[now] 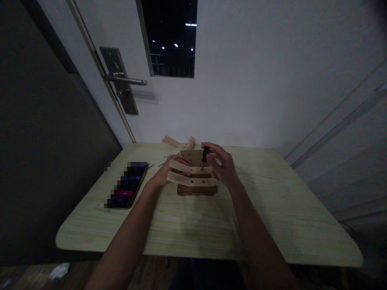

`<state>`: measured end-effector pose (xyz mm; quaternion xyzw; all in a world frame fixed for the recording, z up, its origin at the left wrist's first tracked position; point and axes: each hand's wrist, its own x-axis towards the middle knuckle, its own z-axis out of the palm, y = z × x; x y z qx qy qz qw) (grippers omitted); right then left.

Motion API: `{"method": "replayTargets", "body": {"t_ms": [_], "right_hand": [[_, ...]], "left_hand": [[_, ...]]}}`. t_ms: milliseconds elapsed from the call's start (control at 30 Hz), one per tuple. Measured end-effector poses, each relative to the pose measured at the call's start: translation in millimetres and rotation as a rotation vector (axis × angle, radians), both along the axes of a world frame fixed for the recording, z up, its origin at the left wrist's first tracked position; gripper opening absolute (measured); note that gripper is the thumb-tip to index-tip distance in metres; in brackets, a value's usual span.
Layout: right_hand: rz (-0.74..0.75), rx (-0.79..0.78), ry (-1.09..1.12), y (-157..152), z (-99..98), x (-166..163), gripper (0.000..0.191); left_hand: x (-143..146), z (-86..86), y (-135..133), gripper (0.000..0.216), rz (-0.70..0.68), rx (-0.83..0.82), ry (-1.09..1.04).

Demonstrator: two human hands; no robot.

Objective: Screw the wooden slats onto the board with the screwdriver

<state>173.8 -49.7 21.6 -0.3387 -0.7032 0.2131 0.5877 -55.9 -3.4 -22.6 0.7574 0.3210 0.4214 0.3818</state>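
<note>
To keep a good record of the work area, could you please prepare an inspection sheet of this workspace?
Surface: pale wood-grain table.
Job's things: two wooden pieces with holes, lying across a brown block; black-handled tool, tip at the farther piece.
Clutter: phone, partly pixelated; thin rods beside it; another wooden piece behind.
Hands: left hand at the wooden pieces, grip unclear; right hand holds the tool.
Cables: nothing seen for certain.
Surroundings: pale door, metal handle, dark window.

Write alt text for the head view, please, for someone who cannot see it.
A right hand holds a black-handled tool at the farther of two wooden strips; the left hand is at their left ends. A phone lies on the table.
</note>
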Motion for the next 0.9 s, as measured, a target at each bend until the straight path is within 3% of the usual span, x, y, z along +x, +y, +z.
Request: {"method": "replayTargets", "body": {"t_ms": [467,800,900], "right_hand": [[-0.143,0.016,-0.007,4.3,-4.3,-2.1,0.028],[0.002,-0.022,0.0,-0.2,-1.1,-1.7,0.033],[-0.03,-0.014,-0.006,0.6,-1.6,-2.0,0.033]], "left_hand": [[1.4,3.3,-1.0,0.043,-0.023,-0.072,-0.019],[2.0,4.6,-1.7,0.042,0.005,-0.038,-0.004],[1.4,3.2,-1.0,0.04,0.011,-0.011,-0.003]]}}
